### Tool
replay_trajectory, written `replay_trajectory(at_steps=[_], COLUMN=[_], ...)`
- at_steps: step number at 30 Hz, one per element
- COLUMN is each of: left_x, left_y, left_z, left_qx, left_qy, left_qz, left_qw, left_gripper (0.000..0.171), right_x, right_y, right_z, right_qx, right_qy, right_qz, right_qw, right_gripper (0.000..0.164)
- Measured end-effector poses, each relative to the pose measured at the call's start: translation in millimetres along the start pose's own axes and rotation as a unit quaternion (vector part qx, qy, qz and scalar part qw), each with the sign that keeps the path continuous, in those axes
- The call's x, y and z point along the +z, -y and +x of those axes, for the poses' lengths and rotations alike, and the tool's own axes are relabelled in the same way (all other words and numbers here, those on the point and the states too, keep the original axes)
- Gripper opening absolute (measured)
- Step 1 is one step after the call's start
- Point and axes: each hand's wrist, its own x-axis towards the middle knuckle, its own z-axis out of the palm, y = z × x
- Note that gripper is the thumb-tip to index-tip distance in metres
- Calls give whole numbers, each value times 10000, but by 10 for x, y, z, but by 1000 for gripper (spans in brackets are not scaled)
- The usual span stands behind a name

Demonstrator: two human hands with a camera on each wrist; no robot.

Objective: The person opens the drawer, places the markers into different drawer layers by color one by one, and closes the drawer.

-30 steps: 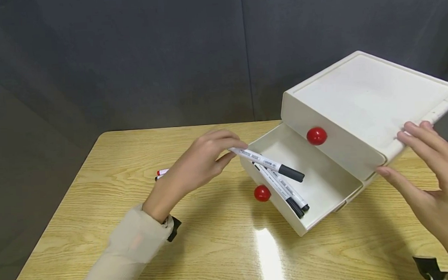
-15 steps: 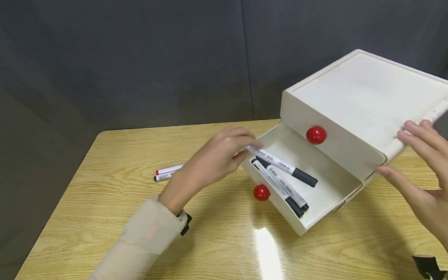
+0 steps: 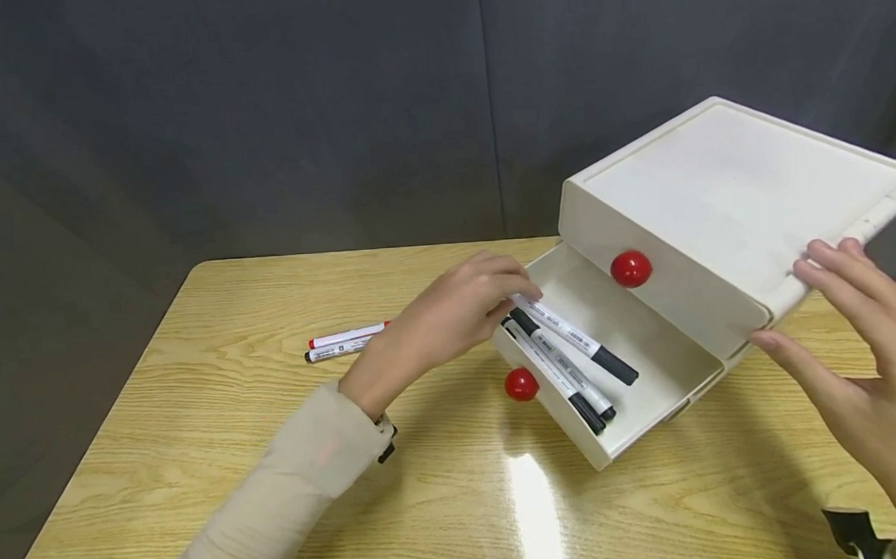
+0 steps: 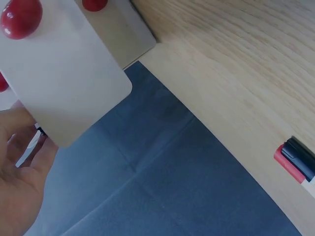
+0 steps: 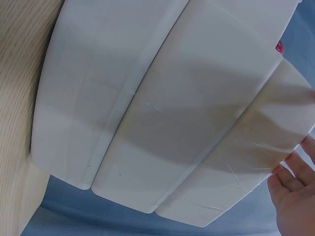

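Observation:
Between the thumb and fingers of my left hand (image 3: 457, 312) is the end of a white marker (image 3: 570, 332) with a black cap. It slants low over the open lower drawer (image 3: 666, 374) of a white drawer unit (image 3: 744, 191). Two more black-capped markers (image 3: 565, 370) lie along that drawer's front. In the left wrist view, the drawer front hides much of my left hand (image 4: 24, 172) and the marker. My right hand (image 3: 872, 361) rests its fingertips on the unit's upper right edge, thumb apart. The right wrist view shows its fingers (image 5: 298, 169) against the unit's side (image 5: 197, 98).
Two markers (image 3: 341, 341), one with a red end and one with a black end, lie on the wooden table (image 3: 200, 440) beyond my left forearm. Red round knobs (image 3: 522, 385) stick out from the drawer fronts. A dark cloth (image 3: 261, 129) hangs behind the table.
My left hand has moved right and lowered the marker further into the drawer. More of the two markers on the table now shows. The right hand has stayed in place.

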Motion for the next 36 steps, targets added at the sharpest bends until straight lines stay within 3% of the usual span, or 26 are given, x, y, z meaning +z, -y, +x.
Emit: replay_trajectory(at_steps=[10, 18, 36], left_x=[46, 85, 135], left_y=[-49, -109, -131], left_z=[90, 192, 233], left_qx=[-293, -298, -537], left_qy=[388, 698, 741], left_qz=[134, 225, 173], left_qw=[9987, 9969, 9957], left_gripper=[30, 29, 33], right_x=[2, -9, -35], right_y=[4, 16, 6], right_z=[17, 17, 13], right_qx=[-81, -32, -51], right_qy=[-83, -164, -76], right_qz=[141, 203, 135], right_qw=[9998, 9997, 9999], right_gripper=[80, 81, 81])
